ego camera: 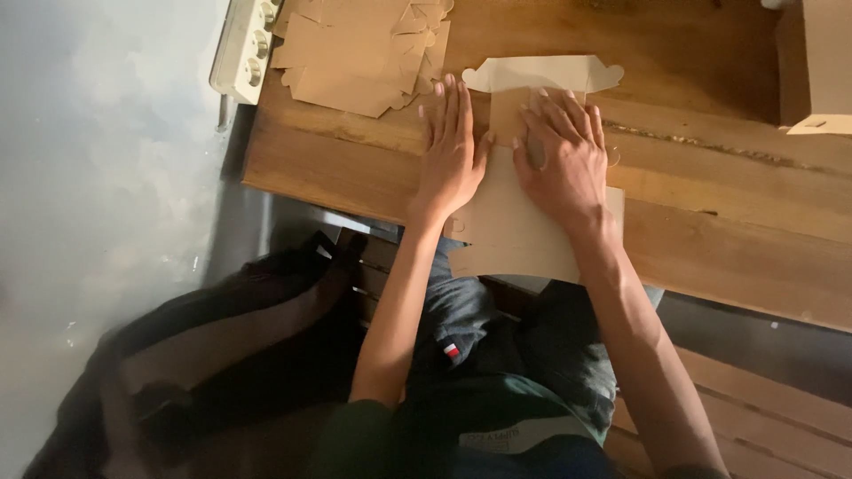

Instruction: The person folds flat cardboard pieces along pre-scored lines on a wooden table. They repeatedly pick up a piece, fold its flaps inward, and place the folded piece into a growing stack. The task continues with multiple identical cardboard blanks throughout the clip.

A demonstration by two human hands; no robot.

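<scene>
Nearest the camera, the person's lap, in grey trousers and a dark green shirt hem, is sitting close against the near edge of a wooden table (710,257), so that both forearms are reaching forward over it. One flat cardboard blank (515,226), die-cut with rounded tabs at its far end, is lying across that near edge, its near part overhanging the lap and its far part resting on the wood. Two hands are pressing on it. The left hand (451,155) is lying flat and released, fingers straight and together, along the blank's left margin, apparently pinning the sheet so it is not sliding. The right hand (561,155) is also spread open, palm down, fingers fanned over a narrow folded panel at the middle, seemingly flattening a crease; neither hand is grasping anything.

To the far left, one loose stack of further cardboard blanks (364,49) is lying on the table within reach; the number of sheets in it cannot be counted. Beyond that stack, one cream power strip (241,44) is sitting at the table's far-left corner. At the far right, one assembled cardboard box (816,66) is standing, partly cut off by the frame. One dark bag (204,355) is slumping on the floor at the near left.
</scene>
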